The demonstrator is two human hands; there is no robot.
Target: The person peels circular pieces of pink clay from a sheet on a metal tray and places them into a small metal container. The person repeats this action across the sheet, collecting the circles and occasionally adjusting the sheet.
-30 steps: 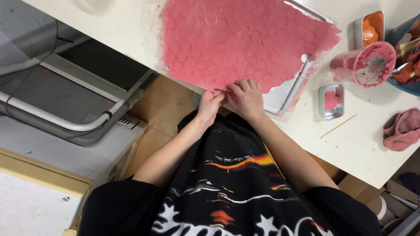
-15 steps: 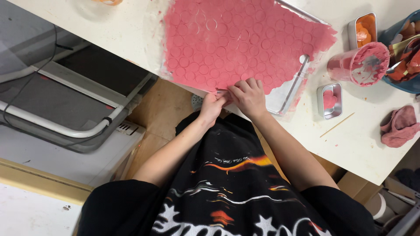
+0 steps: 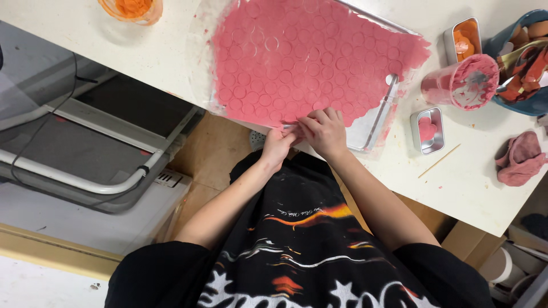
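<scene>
A wide pink dough sheet (image 3: 311, 57) (stamped all over with circles) lies at the table's (image 3: 171, 54) near edge. It looks soft and tearable, best lifted at its rim, where the left hand (image 3: 278, 145) and right hand (image 3: 324, 131) pinch narrowly.

This looked like a craft workshop or hobby studio. A pale worktable (image 3: 171, 51) carried a rolled pink clay sheet (image 3: 308, 57) stamped with circles, small metal tins (image 3: 428, 130) of clay, a clay-smeared cup (image 3: 462, 82), a loose pink lump (image 3: 519, 158) and a blue tub (image 3: 528, 63) crammed with tools.
</scene>
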